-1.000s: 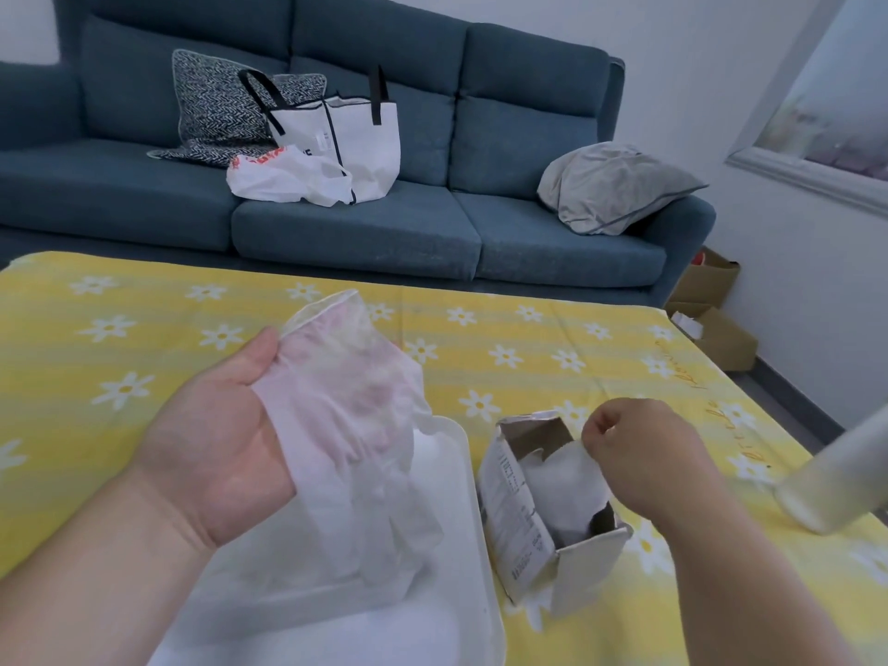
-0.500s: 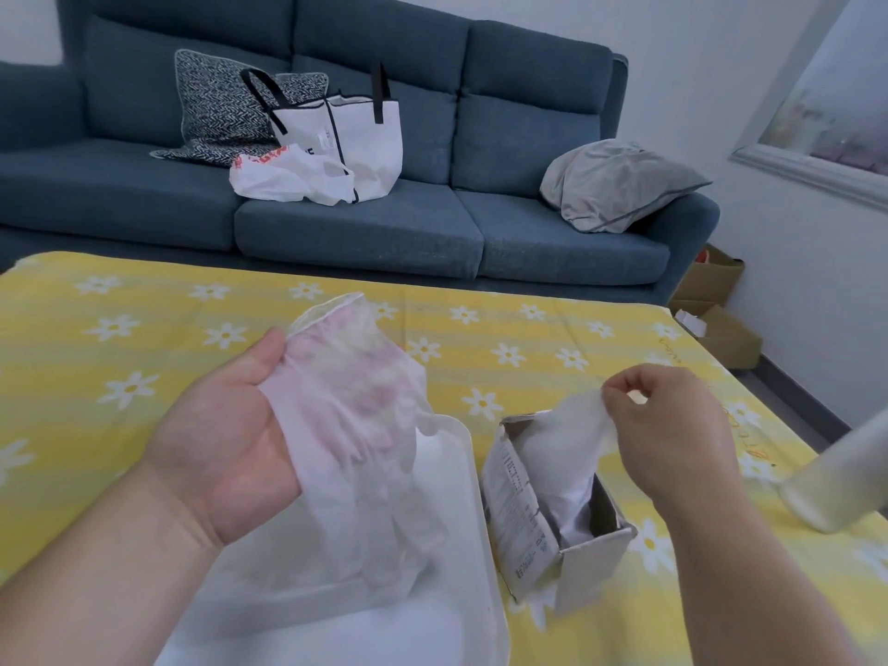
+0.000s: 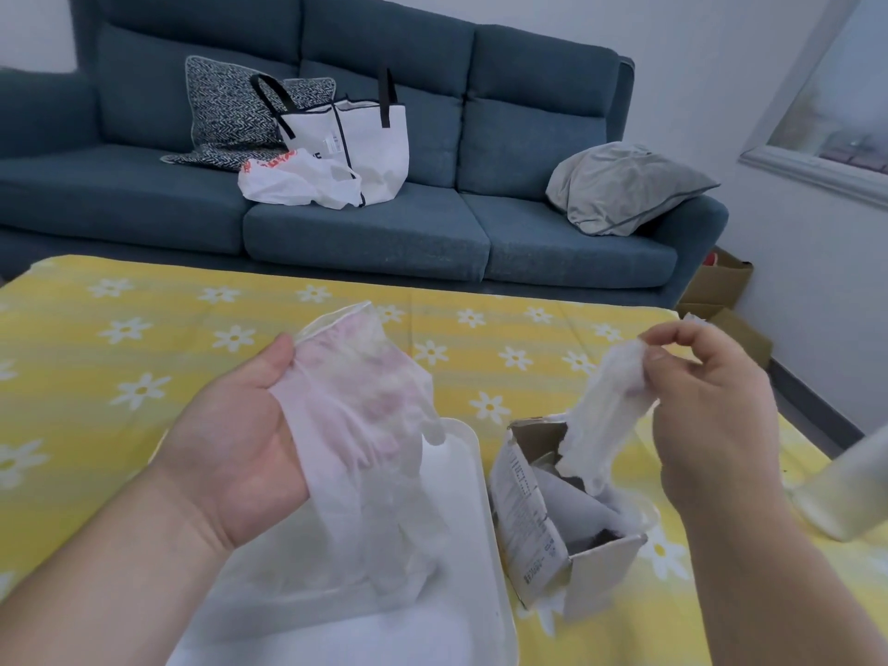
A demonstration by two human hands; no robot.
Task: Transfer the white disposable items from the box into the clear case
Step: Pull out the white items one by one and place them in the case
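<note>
Right hand (image 3: 711, 415) grip pinches a glove (image 3: 605, 415) half out of the box (image 3: 528, 516), left hand (image 3: 230, 444) clutches a bunch (image 3: 365, 425) beside it. A yank could topple that light box.

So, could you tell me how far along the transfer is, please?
Done: the left hand holds a bunch of white items over the clear case. In hand: the right hand pinches another item, half out of the box. Left: more white shows inside the box; none clearly placed.

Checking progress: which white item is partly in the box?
The item the right hand pinches: its end is in the box. The left hand's bunch is out.
</note>
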